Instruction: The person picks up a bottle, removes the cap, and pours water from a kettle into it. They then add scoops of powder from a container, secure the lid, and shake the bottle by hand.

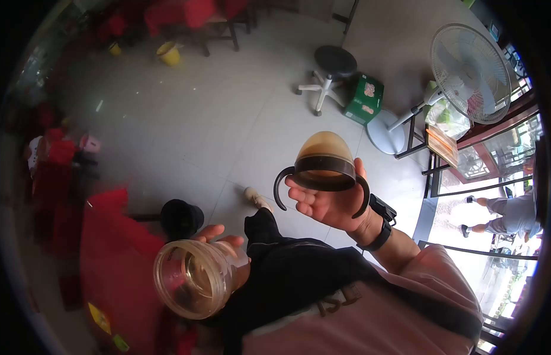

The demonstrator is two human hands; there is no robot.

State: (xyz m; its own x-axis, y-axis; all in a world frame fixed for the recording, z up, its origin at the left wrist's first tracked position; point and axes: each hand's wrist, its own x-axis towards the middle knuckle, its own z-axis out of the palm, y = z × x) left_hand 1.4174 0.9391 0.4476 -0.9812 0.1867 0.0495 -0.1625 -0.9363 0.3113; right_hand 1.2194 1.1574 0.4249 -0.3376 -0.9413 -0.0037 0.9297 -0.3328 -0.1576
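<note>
In my left hand [234,241] is a clear, wide-mouthed bottle [195,281], its round opening turned towards the camera; the bottle hides most of the fingers. My right hand [331,207], palm up with a dark wristband, holds a domed amber lid [324,155] with a dark brown collar and two curved side handles. The fingers of my right hand are partly hidden behind the lid. Bottle and lid are apart, the lid higher and to the right.
A red-covered table [112,260] stands at the left, near a black bin [182,219]. Beyond are a black stool [336,62], a green box [365,97] and a standing fan [471,74]. A person [512,214] is outside the glass doors at the right.
</note>
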